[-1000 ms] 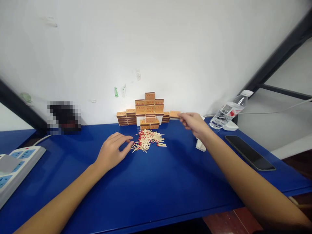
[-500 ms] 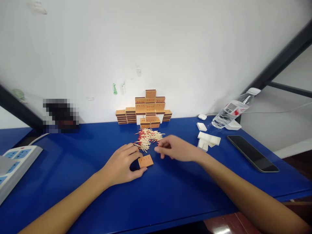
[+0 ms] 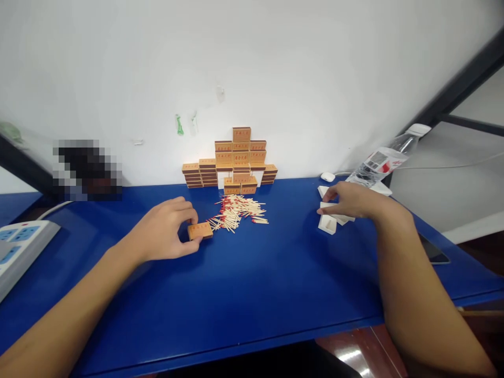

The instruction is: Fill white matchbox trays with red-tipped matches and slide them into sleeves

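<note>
My left hand (image 3: 165, 233) grips an orange matchbox sleeve (image 3: 200, 230) between thumb and fingers, just above the blue table (image 3: 252, 294). A pile of red-tipped matches (image 3: 238, 212) lies right of it. My right hand (image 3: 348, 201) rests far to the right, fingers curled over small white inner trays (image 3: 327, 224); whether it grips one I cannot tell. A stack of orange matchboxes (image 3: 236, 163) stands against the white wall behind the matches.
A tilted water bottle (image 3: 384, 157) and a white earbud case (image 3: 327, 177) sit at the back right. A dark phone (image 3: 433, 252) lies partly behind my right arm. A white power strip (image 3: 18, 252) is at the left edge.
My left hand has moved left and back with the matchbox sleeve. My right hand has swung from beside the sleeve out to the white trays on the right.
</note>
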The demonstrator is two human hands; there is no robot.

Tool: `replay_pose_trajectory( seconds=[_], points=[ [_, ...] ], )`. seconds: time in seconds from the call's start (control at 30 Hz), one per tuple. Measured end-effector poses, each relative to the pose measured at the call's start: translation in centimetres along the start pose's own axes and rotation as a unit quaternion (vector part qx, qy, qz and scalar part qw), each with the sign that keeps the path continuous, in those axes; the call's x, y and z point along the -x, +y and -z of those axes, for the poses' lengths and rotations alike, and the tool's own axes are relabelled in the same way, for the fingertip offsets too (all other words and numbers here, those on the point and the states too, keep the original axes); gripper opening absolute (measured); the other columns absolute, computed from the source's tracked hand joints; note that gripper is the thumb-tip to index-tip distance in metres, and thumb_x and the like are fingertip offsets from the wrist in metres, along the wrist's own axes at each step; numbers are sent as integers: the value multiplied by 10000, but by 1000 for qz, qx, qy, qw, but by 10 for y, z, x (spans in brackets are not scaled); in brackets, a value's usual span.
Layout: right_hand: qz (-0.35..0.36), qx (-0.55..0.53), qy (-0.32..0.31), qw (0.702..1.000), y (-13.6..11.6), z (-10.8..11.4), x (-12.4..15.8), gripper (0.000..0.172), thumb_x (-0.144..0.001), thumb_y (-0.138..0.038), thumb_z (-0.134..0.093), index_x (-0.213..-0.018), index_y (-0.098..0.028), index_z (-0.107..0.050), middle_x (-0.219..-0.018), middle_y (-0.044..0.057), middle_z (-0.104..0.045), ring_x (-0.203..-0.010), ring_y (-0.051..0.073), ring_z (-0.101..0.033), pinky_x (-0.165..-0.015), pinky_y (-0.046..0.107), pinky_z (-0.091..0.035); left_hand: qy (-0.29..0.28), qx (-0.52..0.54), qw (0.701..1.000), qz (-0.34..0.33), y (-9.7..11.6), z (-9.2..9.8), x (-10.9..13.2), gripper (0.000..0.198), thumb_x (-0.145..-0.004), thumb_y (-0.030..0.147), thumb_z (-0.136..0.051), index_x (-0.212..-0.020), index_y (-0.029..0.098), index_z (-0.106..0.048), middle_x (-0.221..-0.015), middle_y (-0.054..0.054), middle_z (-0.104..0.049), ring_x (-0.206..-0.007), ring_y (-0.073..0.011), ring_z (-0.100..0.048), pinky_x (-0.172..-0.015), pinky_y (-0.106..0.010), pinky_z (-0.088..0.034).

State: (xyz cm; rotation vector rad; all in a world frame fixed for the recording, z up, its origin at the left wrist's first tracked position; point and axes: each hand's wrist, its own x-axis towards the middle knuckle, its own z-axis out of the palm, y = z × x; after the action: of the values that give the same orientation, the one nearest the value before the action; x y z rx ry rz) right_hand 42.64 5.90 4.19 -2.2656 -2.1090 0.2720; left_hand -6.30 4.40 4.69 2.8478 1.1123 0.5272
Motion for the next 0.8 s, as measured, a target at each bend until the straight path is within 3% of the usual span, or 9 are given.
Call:
replay_pose_trajectory(
  seconds=[0.33,0.47,0.6,0.7,0.8],
  points=[
    [-36,-13,-31,999,3,6,7,235,-738,-329,-873,-887,-167,-793,-894,154,-785,-756,254,-690,-680,359,-456,-51,-46,995,74,-23,3,8,196,-679,413,-744,-665,260,-623,-724,-34,-643,-673,-239,-592,-623,-370,-449],
    [-43,-27,-49,998,3,8,8,63,-799,-229,-808,-765,-177,-798,-788,116,-788,-697,234,-683,-653,346,-448,-46,-62,994,79,-26,3,11,249,-680,469,-775,-675,266,-631,-720,-36,-646,-668,-244,-603,-598,-367,-436],
    [-29,-32,-16,999,-2,14,8,140,-828,-134,-743,-698,-169,-782,-752,99,-781,-693,224,-672,-664,344,-436,-26,-89,994,63,-24,0,9,340,-738,575,-760,-707,258,-642,-734,-51,-658,-687,-254,-621,-600,-376,-449],
    [9,-40,49,998,-20,18,12,143,-910,-215,-701,-814,-163,-792,-822,102,-787,-750,225,-666,-711,348,-440,14,-108,994,19,-14,-4,6,339,-848,571,-687,-807,235,-677,-778,-65,-685,-735,-259,-639,-658,-390,-489],
    [99,-79,79,989,-64,8,25,201,-981,-347,-653,-960,-211,-799,-899,60,-791,-801,202,-669,-746,317,-461,74,-107,990,-48,10,-11,5,312,-969,493,-602,-934,203,-713,-837,-74,-715,-805,-254,-648,-750,-396,-523]
  ],
)
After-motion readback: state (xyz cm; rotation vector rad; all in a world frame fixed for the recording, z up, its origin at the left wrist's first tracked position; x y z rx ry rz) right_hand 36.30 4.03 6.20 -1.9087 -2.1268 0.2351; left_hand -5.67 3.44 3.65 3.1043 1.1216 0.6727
